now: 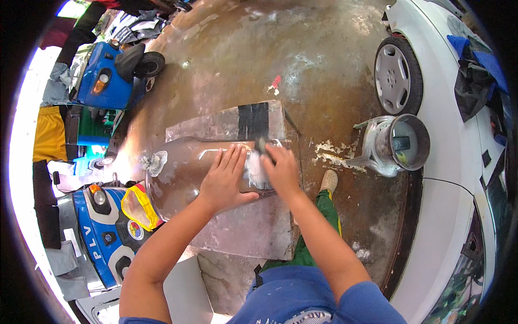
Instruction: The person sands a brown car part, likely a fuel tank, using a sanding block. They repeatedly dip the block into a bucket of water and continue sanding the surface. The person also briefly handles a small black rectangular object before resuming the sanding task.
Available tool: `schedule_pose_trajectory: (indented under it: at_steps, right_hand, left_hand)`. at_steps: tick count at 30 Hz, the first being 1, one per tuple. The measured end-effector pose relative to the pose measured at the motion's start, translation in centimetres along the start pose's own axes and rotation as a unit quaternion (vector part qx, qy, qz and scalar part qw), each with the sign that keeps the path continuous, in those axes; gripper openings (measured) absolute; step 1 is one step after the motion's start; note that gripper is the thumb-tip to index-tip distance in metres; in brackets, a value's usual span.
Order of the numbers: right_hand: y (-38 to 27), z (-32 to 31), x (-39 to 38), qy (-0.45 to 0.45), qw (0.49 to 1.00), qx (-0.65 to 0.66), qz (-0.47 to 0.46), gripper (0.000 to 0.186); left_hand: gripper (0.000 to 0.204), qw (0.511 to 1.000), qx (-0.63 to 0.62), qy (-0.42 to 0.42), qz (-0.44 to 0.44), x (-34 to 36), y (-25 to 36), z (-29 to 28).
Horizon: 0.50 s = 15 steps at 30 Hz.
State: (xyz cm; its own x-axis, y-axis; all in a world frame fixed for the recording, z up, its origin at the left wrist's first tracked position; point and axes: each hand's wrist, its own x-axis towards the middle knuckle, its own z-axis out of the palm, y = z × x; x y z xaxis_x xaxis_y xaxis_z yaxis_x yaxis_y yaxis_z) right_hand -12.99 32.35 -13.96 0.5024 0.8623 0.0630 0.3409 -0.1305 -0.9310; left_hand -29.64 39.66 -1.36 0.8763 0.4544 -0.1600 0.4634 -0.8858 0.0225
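A glossy brown curved panel [181, 186] lies on a worn, pale-topped box [245, 229] in front of me. My left hand [225, 181] rests flat on the panel, fingers together and thumb out to the side. Just right of it, my right hand [280, 168] bends over a whitish wet-looking patch [254, 170] near the panel's right end. Its fingers press on a small dark grey pad [261, 144], smeared by motion and mostly covered by the fingers. A whitish blob [155, 163] sits at the panel's left end.
At the right stands a round metal container [381, 146] of cloudy water, with a dark rectangular piece [401, 143] in it. Beyond it is a white car [450, 146]. Blue vehicles [100, 75] and a yellow-edged bag [139, 208] are on the left. A black patch [252, 121] marks the box.
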Motion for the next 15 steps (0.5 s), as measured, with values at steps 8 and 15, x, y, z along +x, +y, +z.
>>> schedule_pose_trajectory:
  at_steps: [8, 15]
  right_hand:
    - [-2.3, -0.6, -3.6, -0.007, 0.998, 0.015, -0.06, 0.037]
    - [-0.2, 0.0, -0.6, 0.012, 1.0, -0.004, 0.0, 0.038]
  left_hand:
    - [0.122, 1.0, -0.005, -0.018, -0.017, -0.3, -0.1, 0.2]
    - [0.123, 1.0, -0.011, -0.016, -0.02, -0.5, -0.2, 0.2]
